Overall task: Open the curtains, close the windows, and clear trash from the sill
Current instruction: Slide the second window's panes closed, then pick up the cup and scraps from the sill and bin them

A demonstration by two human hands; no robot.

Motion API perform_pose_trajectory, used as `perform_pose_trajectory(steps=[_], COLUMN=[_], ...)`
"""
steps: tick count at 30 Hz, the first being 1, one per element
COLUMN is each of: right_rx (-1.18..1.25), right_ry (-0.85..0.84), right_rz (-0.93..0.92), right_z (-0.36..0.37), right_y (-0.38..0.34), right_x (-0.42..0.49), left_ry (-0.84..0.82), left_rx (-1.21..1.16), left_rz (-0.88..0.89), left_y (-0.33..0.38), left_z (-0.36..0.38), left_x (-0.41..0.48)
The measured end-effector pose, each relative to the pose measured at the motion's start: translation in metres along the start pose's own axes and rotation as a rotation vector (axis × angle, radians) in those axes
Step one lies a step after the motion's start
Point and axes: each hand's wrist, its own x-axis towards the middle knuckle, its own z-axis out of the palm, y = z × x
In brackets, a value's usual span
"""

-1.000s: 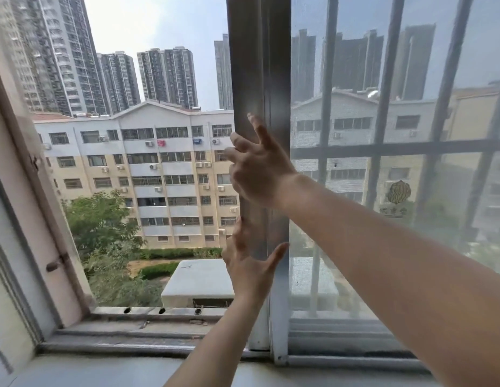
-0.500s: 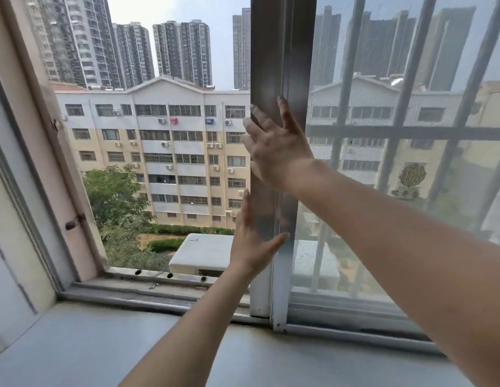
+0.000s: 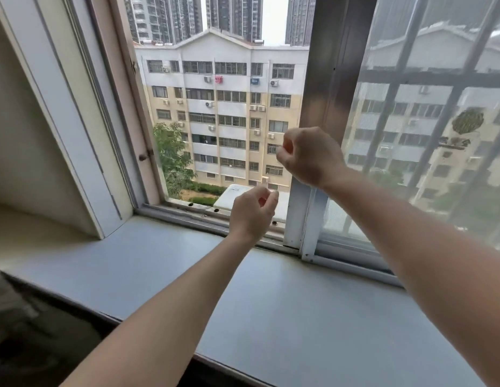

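Note:
The sliding window sash stands right of centre, its grey upright edge bordering an open gap on the left. My right hand hovers in front of that edge at mid height, fingers curled, holding nothing. My left hand hangs lower and to the left, above the bottom track, fingers curled toward the thumb, with nothing in it. Neither hand touches the sash. The grey sill stretches below both arms. No curtain or trash shows in view.
The pinkish left window jamb and a white inner frame bound the opening. Metal bars run behind the hazy right pane. A dark blurred shape sits below the sill's front edge at lower left. Apartment blocks lie outside.
Both hands have come off the sash edge and dropped lower, fingers now curled instead of spread. The view has tilted down and pulled back, showing more of the sill.

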Motion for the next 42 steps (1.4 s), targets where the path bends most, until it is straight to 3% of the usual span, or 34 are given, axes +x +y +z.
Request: perform_pose_trajectory(steps=[5, 16, 24, 33, 37, 42], right_rx=[0.236, 0.295, 0.219, 0.214, 0.230, 0.348], right_ry=[-0.208, -0.067, -0.055, -0.396, -0.432, -0.591], right_rz=[0.121, 0.440, 0.729, 1.177, 1.222, 1.157], right_z=[0.001, -0.018, -0.083, -0.117, -0.124, -0.109], right_y=[-0.037, -0.051, 0.060, 0.245, 0.306, 0.352], right_x=[-0.031, -0.179, -0.290, -0.395, -0.419, -0.429], left_ry=[-0.096, -0.315, -0.568, -0.815, -0.949, -1.037], left_rx=[-0.026, -0.039, -0.126, 0.084, 0.159, 0.477], left_rz=[-0.043, -0.031, 0.101, 0.240, 0.232, 0.300], left_y=[-0.017, 0.007, 0.087, 0.157, 0.173, 0.178], left_z=[-0.040, -0.018, 0.093, 0.271, 0.338, 0.401], left_x=[-0.049, -0.143, -0.191, -0.219, -0.224, -0.221])
